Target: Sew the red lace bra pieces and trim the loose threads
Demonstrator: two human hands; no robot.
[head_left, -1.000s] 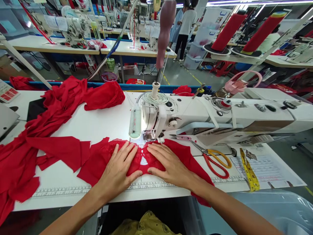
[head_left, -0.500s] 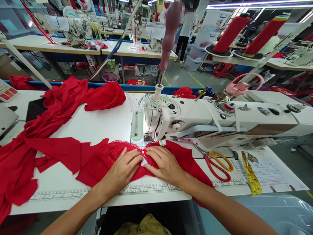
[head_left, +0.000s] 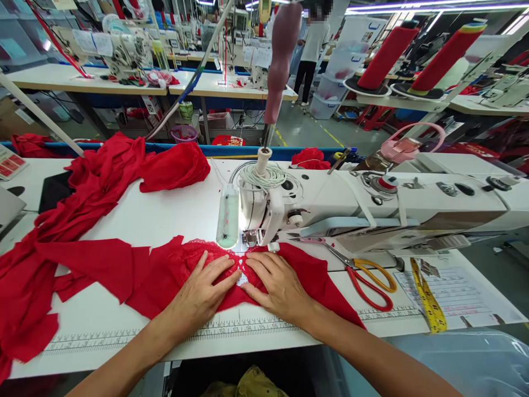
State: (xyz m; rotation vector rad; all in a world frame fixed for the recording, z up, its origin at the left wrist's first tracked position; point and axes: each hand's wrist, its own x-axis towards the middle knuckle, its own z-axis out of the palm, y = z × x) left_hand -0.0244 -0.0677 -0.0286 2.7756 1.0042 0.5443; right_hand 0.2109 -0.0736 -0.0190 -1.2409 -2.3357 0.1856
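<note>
A red lace-edged fabric piece (head_left: 159, 278) lies flat under the presser foot (head_left: 249, 237) of a white sewing machine (head_left: 322, 193). My left hand (head_left: 209, 284) rests on its left part, fingers stretched out and pressing the cloth. On its right part lies my right hand (head_left: 279, 284), palm down with fingers spread. Between my fingertips is a small gap in the fabric with a whitish patch (head_left: 242, 279) showing. The cloth runs left into a chain of joined red pieces (head_left: 95, 259). The needle point is too small to make out.
Scissors (head_left: 370, 281) with orange and red handles lie right of my right hand. Beyond them are a yellow tape measure (head_left: 428, 300) and a written sheet (head_left: 467, 298). Bunched red fabric (head_left: 107, 176) covers the left of the table. A person (head_left: 312, 52) stands far back.
The view has shifted slightly. Both hands stay on the red fabric in nearly the same place, and the fabric's right corner lies a little flatter on the table.
</note>
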